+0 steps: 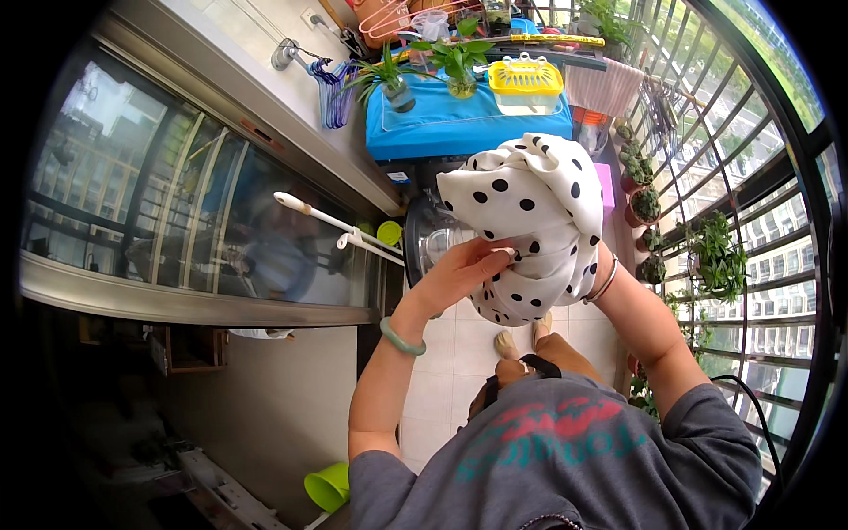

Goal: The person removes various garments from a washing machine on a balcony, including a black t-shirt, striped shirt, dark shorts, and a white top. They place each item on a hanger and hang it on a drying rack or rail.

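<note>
A bunched white polka-dot cloth (pixel 532 205) with black spots is held up in front of me, its folds twisted and gathered. Whether it is a garment I cannot make out. My left hand (pixel 466 270) is closed on the cloth's near left side, thumb and fingers pinching a fold. A green bangle circles that wrist. From the right, my right forearm (pixel 649 318), with a thin bracelet at the wrist, reaches in behind the cloth. The cloth hides my right hand and its fingers.
Beyond the cloth, a blue cover (pixel 459 132) bears potted plants and a yellow basket (pixel 526 78). A white pole (pixel 331 225) juts out at left beside the glass door. Potted cacti (pixel 645 205) line the railing at right. Purple hangers (pixel 333 95) hang on the wall.
</note>
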{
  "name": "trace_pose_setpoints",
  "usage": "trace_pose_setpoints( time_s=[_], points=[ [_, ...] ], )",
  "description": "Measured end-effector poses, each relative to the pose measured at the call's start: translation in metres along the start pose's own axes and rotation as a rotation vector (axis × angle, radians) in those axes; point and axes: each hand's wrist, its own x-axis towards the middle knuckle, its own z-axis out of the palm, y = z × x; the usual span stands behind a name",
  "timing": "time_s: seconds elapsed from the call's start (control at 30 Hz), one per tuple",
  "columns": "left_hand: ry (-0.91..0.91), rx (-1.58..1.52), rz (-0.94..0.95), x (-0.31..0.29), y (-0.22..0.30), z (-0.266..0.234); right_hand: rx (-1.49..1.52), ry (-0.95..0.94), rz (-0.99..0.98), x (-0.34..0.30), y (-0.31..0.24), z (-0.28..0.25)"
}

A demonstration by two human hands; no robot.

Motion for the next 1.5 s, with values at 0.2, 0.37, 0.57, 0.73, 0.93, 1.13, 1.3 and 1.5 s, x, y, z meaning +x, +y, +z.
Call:
trace_pose_setpoints(
  time_s=[0.2,0.37,0.57,0.73,0.93,1.13,1.3,1.5],
  points=[
    [-0.144,0.116,-0.169,-0.005,0.0,0.018,0.397,-0.025,0.012,-0.006,-0.019,-0.001],
    [0.339,-0.07,0.23,-0.021,0.037,-0.008,0.387,0.083,-0.011,-0.007,-0.028,-0.04],
    [0.618,0.763,0.669,-0.027,0.079,-0.013,-0.544,0.024,-0.097,-0.006,-0.009,-0.069],
    [0.382,0.261,0.492,-0.011,0.116,0.002,-1.751,0.236,-0.058,-0.01,-0.054,-0.044],
    [0.454,0.573,0.576,0.004,0.15,0.009,-1.503,0.254,-0.935,-0.023,-0.104,0.059],
    [0.447,0.796,0.62,0.009,0.172,0.013,-1.472,0.155,-0.946,-0.014,-0.11,0.084],
    [0.075,0.49,0.178,0.001,0.166,-0.028,-1.262,0.078,-0.922,-0.006,-0.144,0.084],
    [-0.059,0.319,0.119,-0.004,0.165,-0.034,-1.474,-0.161,-0.846,0.007,-0.16,0.072]
  ],
)
